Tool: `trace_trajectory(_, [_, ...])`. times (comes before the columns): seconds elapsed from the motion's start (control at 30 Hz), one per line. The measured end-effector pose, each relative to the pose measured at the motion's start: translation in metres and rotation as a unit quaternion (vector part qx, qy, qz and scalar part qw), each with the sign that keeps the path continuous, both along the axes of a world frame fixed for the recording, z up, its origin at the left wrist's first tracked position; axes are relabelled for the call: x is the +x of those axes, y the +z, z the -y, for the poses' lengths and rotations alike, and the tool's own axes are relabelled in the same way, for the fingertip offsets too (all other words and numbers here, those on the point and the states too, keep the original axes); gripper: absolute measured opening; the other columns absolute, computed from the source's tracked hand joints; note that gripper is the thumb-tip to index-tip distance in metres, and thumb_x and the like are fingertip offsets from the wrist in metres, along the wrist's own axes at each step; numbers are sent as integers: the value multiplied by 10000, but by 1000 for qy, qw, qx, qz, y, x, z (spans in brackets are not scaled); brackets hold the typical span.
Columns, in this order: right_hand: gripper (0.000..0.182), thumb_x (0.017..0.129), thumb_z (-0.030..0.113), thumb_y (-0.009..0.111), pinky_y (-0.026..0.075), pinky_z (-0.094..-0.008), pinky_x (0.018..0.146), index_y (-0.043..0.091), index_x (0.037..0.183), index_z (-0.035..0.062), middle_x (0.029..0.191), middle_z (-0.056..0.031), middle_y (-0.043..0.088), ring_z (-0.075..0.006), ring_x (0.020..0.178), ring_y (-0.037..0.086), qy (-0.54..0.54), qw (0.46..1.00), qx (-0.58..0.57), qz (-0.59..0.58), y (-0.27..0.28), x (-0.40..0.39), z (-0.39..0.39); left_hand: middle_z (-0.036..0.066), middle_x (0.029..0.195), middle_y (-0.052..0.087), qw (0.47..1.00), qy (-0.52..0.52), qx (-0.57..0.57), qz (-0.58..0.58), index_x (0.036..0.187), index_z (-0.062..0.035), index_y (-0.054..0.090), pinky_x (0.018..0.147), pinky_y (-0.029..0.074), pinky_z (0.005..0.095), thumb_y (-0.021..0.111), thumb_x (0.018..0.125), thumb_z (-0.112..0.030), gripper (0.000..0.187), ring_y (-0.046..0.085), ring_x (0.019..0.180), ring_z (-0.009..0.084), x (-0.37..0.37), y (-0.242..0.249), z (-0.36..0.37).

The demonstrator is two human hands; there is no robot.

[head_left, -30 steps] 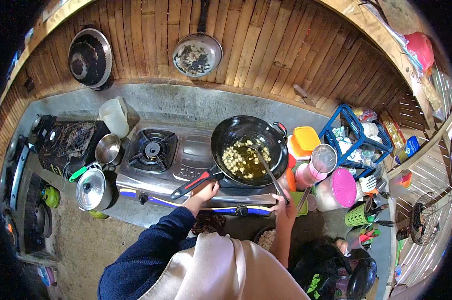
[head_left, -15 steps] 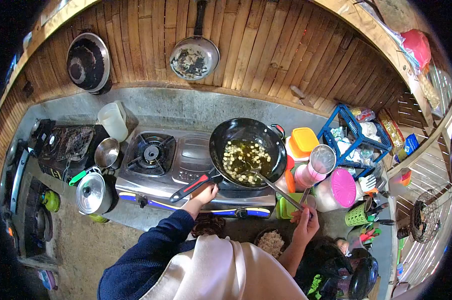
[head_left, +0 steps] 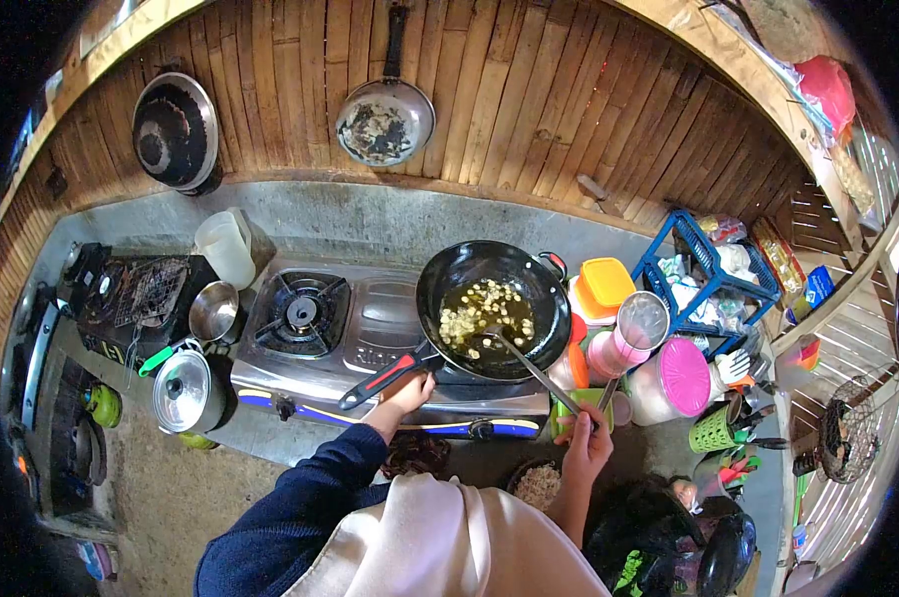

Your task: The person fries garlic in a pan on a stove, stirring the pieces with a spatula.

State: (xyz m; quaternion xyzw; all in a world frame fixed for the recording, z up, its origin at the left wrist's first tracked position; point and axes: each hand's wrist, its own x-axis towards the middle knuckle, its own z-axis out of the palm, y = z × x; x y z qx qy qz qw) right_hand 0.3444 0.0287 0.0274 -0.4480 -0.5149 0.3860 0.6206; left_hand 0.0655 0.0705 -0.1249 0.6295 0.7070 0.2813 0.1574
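A black wok (head_left: pixel 549 289) sits on the right burner of the gas stove. Small pale pieces of food (head_left: pixel 459 320) lie in the oil at its bottom. My left hand (head_left: pixel 407 392) is closed at the wok's black and red handle (head_left: pixel 382 380), close to the pan. In my right hand (head_left: pixel 587 448) is the upper end of a long-handled metal spatula (head_left: pixel 539 374). It slants down over the wok's near rim, its tip among the pieces and partly hidden by oil.
An unused left burner (head_left: pixel 301 311) is beside the wok. Plastic tubs with orange lids (head_left: pixel 606 283), a pink-lidded jar (head_left: pixel 682 376) and a blue rack (head_left: pixel 713 269) crowd the right. A lidded pot (head_left: pixel 187 390) and a small saucepan (head_left: pixel 213 311) stand left.
My right hand has shifted slightly left, and the spatula's tip has moved left and up in the wok. The pale pieces have gathered more to the left. My left hand stays at the handle.
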Motion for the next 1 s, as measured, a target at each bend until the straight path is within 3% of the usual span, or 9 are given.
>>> trace_trajectory(0.17, [272,900,94,449,456,-202,497,472,1140,-31,863,-144,624,-80,523,518,58,998,-28,-16,-15,-14,-11,182,666,582,1000,-14,12,8,691,-32,591,598,439,430,459,821,-290,318,568,614,343,-2,-10,-2])
trace_trajectory(0.43, [332,907,117,435,489,-227,512,424,1198,-42,991,-171,613,-137,555,596,102,991,-81,41,-28,-30,-33,166,698,600,1000,-15,-4,12,723,-49,598,613,441,429,435,835,-307,326,579,641,336,-1,-3,1])
trace_trajectory(0.77, [326,903,126,431,504,-230,512,445,1175,-52,962,-155,613,-139,576,596,58,998,-9,24,-34,-19,-37,155,763,621,1000,-7,-22,-16,792,-67,626,654,459,433,429,827,-353,350,595,684,328,-4,-12,-2])
trace_trajectory(1.0, [264,888,142,495,435,-201,464,519,1093,-23,819,-114,623,-89,524,529,26,999,-15,-22,-19,10,-23,170,756,616,999,4,-38,-12,766,-61,622,633,461,421,412,849,-361,375,597,693,343,-3,-16,-4])
